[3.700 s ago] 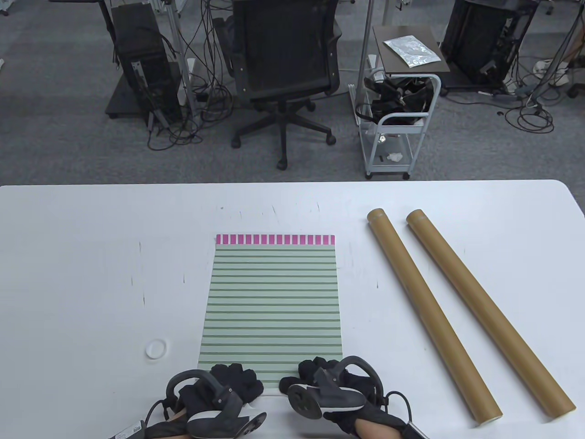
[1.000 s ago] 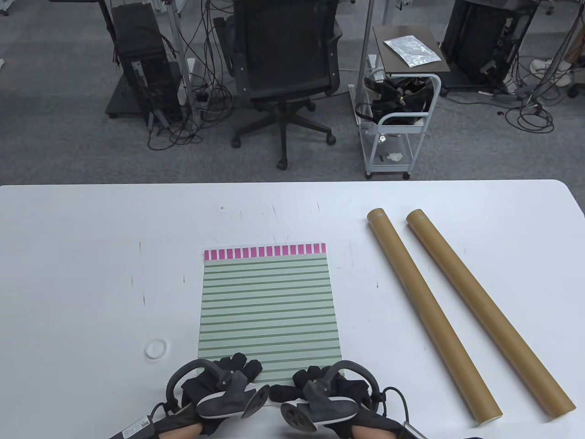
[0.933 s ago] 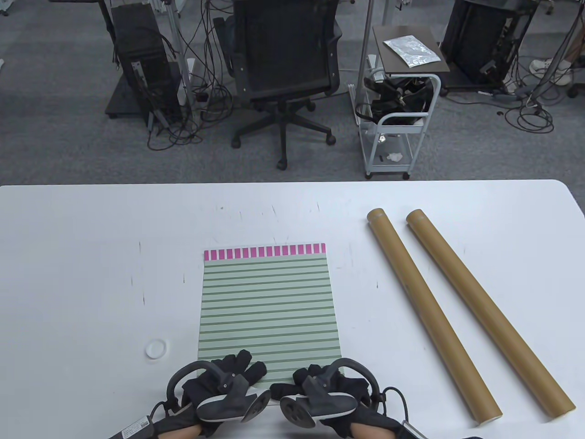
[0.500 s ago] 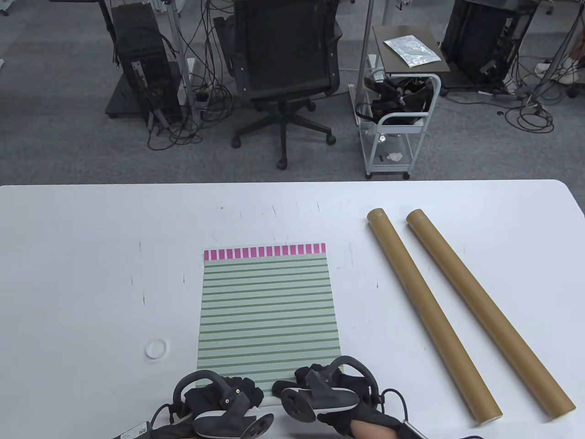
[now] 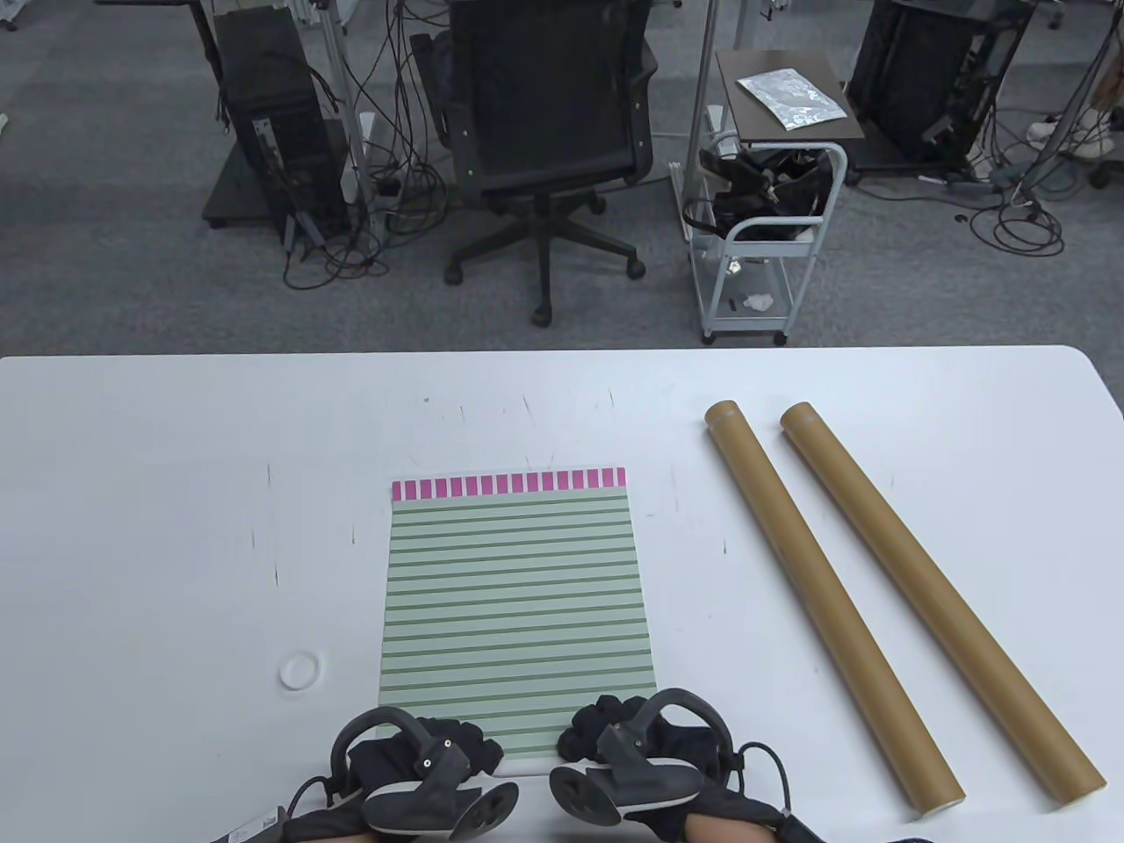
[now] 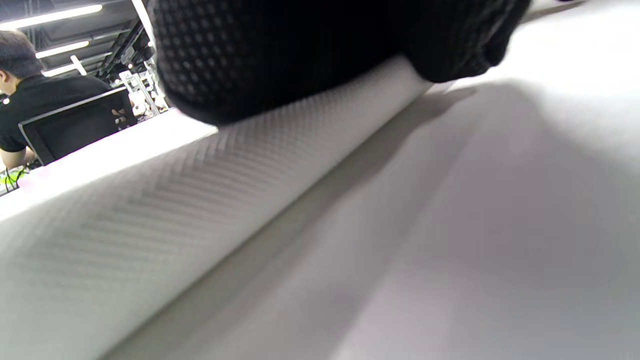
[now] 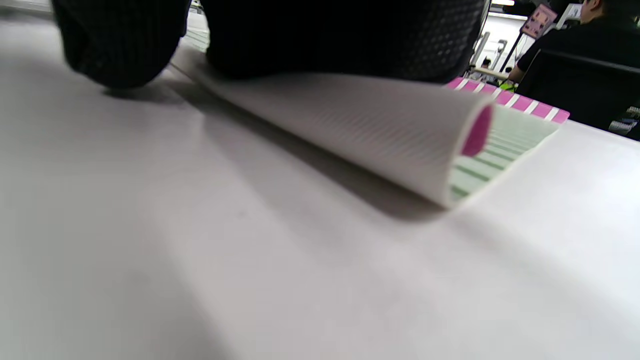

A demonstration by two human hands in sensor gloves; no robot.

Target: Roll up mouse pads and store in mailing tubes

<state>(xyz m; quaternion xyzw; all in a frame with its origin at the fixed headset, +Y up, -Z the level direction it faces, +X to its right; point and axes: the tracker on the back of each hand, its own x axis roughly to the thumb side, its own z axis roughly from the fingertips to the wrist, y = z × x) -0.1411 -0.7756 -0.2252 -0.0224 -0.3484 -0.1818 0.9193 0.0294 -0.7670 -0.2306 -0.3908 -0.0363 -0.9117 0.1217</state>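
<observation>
A green-striped mouse pad [image 5: 514,606] with a pink far edge lies flat in the middle of the white table [image 5: 158,527]. Its near edge is curled over into a low roll, white underside out [image 6: 200,200] [image 7: 375,135]. My left hand [image 5: 452,745] grips the roll at its left part, fingers [image 6: 300,45] curled over it. My right hand [image 5: 601,731] grips the right part, fingers [image 7: 325,35] pressed on top. Two brown mailing tubes [image 5: 825,597] [image 5: 940,597] lie side by side to the right, slanting away from me.
A small white ring-shaped cap [image 5: 300,671] lies on the table left of the pad. Beyond the far table edge stand an office chair [image 5: 549,132] and a small cart [image 5: 764,237]. In the wrist views, a person in black sits in the background.
The pad has slid a little toward me since the oldest frame. In the last second my left fingers drew back and curled, and my right hand shifted right along the near edge.
</observation>
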